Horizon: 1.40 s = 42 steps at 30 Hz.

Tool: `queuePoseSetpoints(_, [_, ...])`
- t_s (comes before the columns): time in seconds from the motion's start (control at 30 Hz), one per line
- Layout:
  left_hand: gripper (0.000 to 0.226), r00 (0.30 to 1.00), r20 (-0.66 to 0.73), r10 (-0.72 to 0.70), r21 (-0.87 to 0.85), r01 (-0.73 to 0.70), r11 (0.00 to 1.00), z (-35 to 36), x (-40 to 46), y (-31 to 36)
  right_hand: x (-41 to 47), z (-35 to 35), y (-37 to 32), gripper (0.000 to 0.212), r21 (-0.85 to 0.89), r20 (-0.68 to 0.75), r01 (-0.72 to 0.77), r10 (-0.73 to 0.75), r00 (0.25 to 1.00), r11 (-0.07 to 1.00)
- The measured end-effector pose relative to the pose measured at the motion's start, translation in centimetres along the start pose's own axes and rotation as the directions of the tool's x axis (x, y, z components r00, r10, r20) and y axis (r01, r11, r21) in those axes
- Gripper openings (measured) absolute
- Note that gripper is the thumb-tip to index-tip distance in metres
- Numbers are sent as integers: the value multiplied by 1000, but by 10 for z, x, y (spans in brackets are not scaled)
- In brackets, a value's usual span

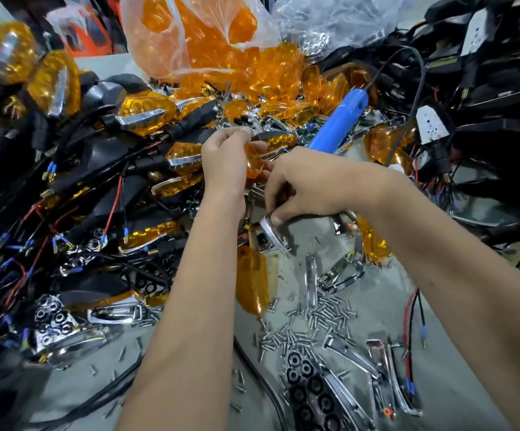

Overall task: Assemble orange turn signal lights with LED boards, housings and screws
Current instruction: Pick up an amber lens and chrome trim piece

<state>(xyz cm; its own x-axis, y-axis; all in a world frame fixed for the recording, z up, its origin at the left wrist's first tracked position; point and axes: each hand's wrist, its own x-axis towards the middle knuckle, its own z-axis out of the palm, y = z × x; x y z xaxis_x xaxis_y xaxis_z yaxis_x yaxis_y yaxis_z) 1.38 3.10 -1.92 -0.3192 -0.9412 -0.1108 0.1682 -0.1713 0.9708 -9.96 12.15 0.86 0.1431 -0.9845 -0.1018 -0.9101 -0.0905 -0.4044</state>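
Grey worktop (361, 293), buried in parts w/ bare patches near the front edge. Left hand (224, 160) pinches an orange lens (257, 163) at mid-worktop; right hand (299, 185), fingers curled, grips a chrome trim piece (272, 233) just below it. Loose screws (311, 321) scattered toward front right, black nuts (308, 387) at the front edge. Blue electric screwdriver (336, 122) lies behind the hands. Plastic bag of lenses (196, 35) at back centre. Finished lights w/ wires (65, 188) piled along left side, black housings (485, 88) at back right.
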Motion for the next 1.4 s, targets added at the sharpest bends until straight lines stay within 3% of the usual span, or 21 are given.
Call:
queuePoseSetpoints(0.23, [11,999,28,26,-4,-26,1000,-6,8,-1,-3,-11,-15,20,-25,22,43,-42,999,999])
queuePoseSetpoints(0.37, [11,999,48,9,-18,-8,1000,-6,10,0,4,-3,-29,30,-48,174,74,-65,983,996])
queuePoseSetpoints(0.57, [33,993,117,24,14,-26,1000,-8,12,-3,3,0,-20,8,119,202,104,-126,971,987])
queuePoseSetpoints(0.7, [45,991,133,16,-6,-16,1000,-9,11,-7,-3,-17,3,9,350,69,74,-104,992,934])
queuePoseSetpoints(0.77, [45,988,158,0,-10,1,1000,-10,10,-7,-5,-24,15,11,506,-76,77,-44,996,859])
queuePoseSetpoints(0.87, [46,981,192,-26,-78,42,996,-12,9,-4,2,-25,33,11,571,-417,162,114,902,805])
queuePoseSetpoints(0.93, [46,978,205,-26,-133,54,990,-12,11,-3,9,-24,42,6,595,-531,196,199,824,779])
queuePoseSetpoints(1.13, [47,983,184,-27,-146,54,988,-9,16,-4,23,-18,54,6,596,-610,238,240,755,767])
queuePoseSetpoints(1.4, [26,996,87,-33,-129,44,991,-5,25,-7,29,-4,53,6,655,-651,326,289,702,682])
